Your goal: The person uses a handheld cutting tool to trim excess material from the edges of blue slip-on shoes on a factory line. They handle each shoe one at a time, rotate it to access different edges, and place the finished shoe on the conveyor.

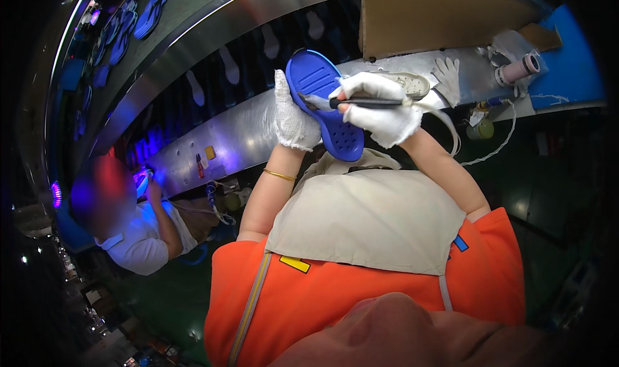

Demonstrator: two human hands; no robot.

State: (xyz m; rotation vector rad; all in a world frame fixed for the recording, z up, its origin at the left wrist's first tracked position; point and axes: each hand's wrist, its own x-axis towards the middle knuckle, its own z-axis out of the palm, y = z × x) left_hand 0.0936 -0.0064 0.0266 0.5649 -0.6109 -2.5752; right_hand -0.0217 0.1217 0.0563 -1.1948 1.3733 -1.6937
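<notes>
A blue shoe sole (342, 138), ridged at its far end and dotted with holes at its near end, is held up before my chest. My left hand (295, 121), in a white knit glove with bare fingertips out of sight, grips the sole along its left edge. In my gloved right hand (389, 119) is a brush (371, 102) with a dark handle, held between thumb and fingers. Its pale bristle end touches or hovers just over the middle of the sole; I cannot tell which.
A metal bench (248, 125) runs across in front of me. On it lie a pale shoe sole (414, 85), a white glove (447, 78) and a pink roll (521, 68). Cardboard (445, 19) stands behind. Blue flip-flops (153, 9) lie far left; a co-worker (138, 238) sits at left.
</notes>
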